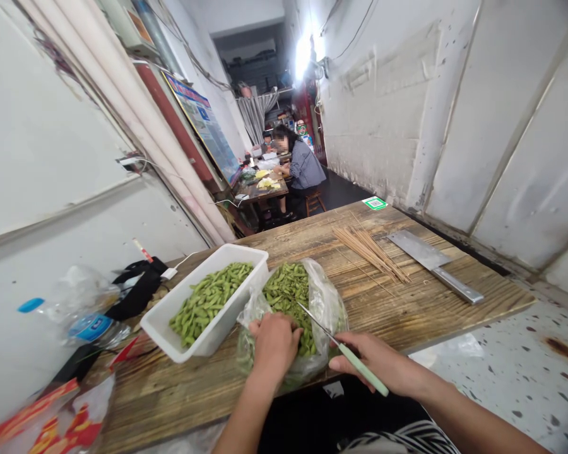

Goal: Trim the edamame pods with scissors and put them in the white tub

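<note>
My left hand [274,343] reaches into a clear plastic bag [329,302] of green edamame pods [286,287], its fingers curled down among the pods. My right hand [383,362] is closed round the pale green handle of a pair of scissors [334,343], whose thin blades point up and left over the bag. To the left of the bag stands a white rectangular tub [163,325] partly filled with more edamame pods [208,299]. Everything rests on a wooden table [360,290].
A bundle of bamboo skewers [372,249] and a steel cleaver [435,265] lie at the table's far right. A crushed water bottle [82,309], black cable and red wrappers [52,419] crowd the left end. Down the narrow corridor, a person [300,164] sits at another table.
</note>
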`<control>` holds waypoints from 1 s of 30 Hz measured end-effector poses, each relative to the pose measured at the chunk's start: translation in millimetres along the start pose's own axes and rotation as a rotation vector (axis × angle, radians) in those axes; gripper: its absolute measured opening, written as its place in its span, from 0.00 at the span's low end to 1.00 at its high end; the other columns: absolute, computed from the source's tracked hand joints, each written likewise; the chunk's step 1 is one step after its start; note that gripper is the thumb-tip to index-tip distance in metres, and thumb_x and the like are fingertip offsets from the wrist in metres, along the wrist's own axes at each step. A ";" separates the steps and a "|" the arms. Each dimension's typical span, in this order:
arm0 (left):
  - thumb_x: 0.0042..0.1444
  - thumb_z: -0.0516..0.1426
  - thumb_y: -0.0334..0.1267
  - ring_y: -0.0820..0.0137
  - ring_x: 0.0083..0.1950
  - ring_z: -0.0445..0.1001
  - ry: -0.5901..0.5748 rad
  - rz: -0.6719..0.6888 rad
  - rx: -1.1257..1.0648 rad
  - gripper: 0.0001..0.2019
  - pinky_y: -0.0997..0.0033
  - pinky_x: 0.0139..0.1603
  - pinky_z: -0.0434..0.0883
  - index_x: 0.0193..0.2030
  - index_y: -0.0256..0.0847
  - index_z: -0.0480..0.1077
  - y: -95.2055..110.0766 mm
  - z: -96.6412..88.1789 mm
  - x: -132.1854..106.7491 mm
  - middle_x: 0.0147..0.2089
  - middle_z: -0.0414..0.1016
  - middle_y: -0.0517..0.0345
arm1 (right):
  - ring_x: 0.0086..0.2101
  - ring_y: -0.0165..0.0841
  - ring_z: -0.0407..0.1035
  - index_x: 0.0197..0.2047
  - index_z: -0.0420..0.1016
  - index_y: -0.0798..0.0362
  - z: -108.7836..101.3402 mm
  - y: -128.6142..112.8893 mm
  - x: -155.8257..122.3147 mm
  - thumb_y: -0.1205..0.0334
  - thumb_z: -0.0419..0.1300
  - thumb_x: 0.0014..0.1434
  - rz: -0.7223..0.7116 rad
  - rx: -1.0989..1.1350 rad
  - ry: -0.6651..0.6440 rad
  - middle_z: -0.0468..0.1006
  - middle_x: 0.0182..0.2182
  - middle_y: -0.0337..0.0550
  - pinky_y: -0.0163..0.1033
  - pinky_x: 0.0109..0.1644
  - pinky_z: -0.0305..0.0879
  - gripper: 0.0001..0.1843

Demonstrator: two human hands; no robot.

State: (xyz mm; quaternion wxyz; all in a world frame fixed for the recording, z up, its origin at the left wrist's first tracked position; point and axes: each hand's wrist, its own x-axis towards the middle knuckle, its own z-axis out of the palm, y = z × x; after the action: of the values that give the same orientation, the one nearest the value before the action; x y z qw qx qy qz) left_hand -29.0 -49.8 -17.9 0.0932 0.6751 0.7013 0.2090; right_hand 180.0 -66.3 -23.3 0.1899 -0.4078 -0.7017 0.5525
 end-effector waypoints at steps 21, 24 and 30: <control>0.39 0.65 0.37 0.69 0.29 0.75 0.026 -0.283 -0.927 0.12 0.71 0.36 0.67 0.33 0.38 0.74 -11.9 -22.6 9.2 0.27 0.76 0.60 | 0.16 0.23 0.58 0.44 0.66 0.55 1.7 10.4 -2.3 0.38 0.58 0.57 0.004 0.323 -0.130 0.62 0.18 0.28 0.27 0.17 0.56 0.27; 0.34 0.69 0.38 0.69 0.30 0.77 0.089 -0.425 -1.173 0.17 0.71 0.37 0.68 0.32 0.37 0.72 -9.6 -22.8 4.0 0.26 0.76 0.61 | 0.17 0.23 0.58 0.45 0.66 0.55 0.4 9.6 -2.6 0.37 0.56 0.58 -0.026 0.315 -0.128 0.63 0.18 0.29 0.26 0.18 0.56 0.28; 0.30 0.70 0.33 0.70 0.32 0.78 0.237 -0.526 -1.353 0.18 0.74 0.35 0.70 0.28 0.37 0.69 -4.1 -21.9 -1.4 0.25 0.74 0.64 | 0.16 0.23 0.60 0.43 0.67 0.56 -1.9 3.6 -4.8 0.38 0.56 0.58 -0.040 0.285 -0.149 0.63 0.18 0.29 0.26 0.18 0.57 0.27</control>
State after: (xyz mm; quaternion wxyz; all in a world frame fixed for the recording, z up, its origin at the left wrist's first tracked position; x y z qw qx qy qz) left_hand -41.7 -54.9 -0.2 0.4602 0.2521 0.5632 0.6384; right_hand 185.6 -68.7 -25.1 0.2042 -0.3208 -0.6362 0.6713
